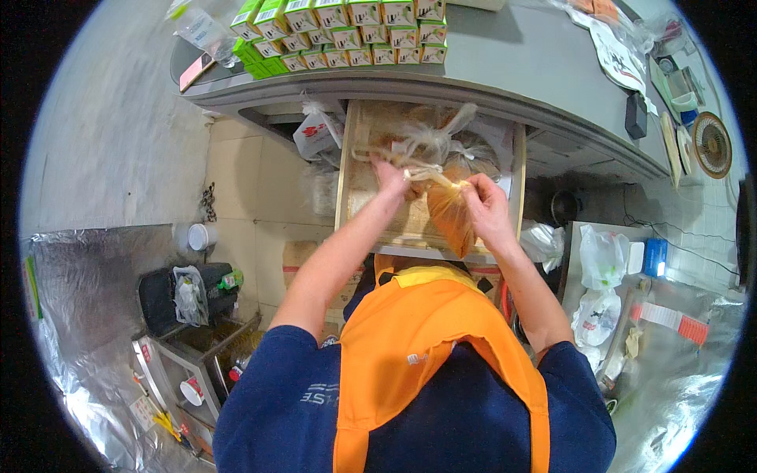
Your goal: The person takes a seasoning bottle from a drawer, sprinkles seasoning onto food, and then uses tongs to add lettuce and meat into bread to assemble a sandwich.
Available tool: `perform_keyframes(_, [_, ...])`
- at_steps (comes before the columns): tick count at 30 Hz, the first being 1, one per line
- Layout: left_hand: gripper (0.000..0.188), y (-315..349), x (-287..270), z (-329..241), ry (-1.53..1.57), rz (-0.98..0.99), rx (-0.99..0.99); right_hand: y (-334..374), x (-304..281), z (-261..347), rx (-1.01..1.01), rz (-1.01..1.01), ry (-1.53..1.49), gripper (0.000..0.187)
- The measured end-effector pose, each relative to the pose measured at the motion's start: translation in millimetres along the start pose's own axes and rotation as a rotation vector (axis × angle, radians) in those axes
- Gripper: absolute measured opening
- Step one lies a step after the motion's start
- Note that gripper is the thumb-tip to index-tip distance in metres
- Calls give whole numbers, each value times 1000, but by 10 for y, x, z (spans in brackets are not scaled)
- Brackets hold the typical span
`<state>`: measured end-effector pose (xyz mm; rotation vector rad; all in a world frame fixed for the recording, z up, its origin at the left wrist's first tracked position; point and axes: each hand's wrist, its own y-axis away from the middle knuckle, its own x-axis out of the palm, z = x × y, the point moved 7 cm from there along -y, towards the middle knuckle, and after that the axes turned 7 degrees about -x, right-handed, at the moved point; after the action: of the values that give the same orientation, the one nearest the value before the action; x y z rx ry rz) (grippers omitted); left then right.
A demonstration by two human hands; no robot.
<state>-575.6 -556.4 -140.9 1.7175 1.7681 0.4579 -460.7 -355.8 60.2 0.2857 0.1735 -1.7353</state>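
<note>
Over an open wooden drawer (344, 206), a clear plastic bag of orange-brown powder (451, 219) hangs between my hands. My right hand (486, 206) pinches the bag near its neck on the right side. My left hand (390, 177) is closed at the bag's pale twisted top (426, 173), its fingertips partly hidden by plastic. Another knotted clear bag (434, 142) lies farther back in the drawer, its contents hard to make out. Beside it at the right sits a clear bag with dark brown contents (479, 158).
A grey counter (512, 59) runs above the drawer, with stacked green-and-white cartons (347, 35) and a phone (195, 72) on it. A white bag (317, 134) hangs left of the drawer. At lower left stands an open bin-like container (193, 296); white bags (601, 260) lie at right.
</note>
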Motion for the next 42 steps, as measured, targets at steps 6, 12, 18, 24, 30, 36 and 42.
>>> perform_keyframes(6, [89,-86,-335,-1002,-160,1,393,127,341,192,-146,126,43,16])
perform_keyframes(12, [37,1300,-481,-990,-666,504,1060,4,873,-276,-609,258,320,15])
perform_keyframes(18, [27,1154,-951,-586,-792,31,799,19,874,-39,-682,245,472,16])
perform_keyframes(24, [33,1096,-933,-420,-812,-106,591,-291,754,-416,-414,361,645,21])
perform_keyframes(30, [28,1349,-737,-564,-903,-175,716,-171,948,-374,-430,468,775,28])
perform_keyframes(36, [25,844,-1032,-352,-804,-282,379,-247,643,-449,-495,439,847,25])
perform_keyframes(42, [14,629,-993,162,101,57,-65,-306,551,-525,117,532,855,32])
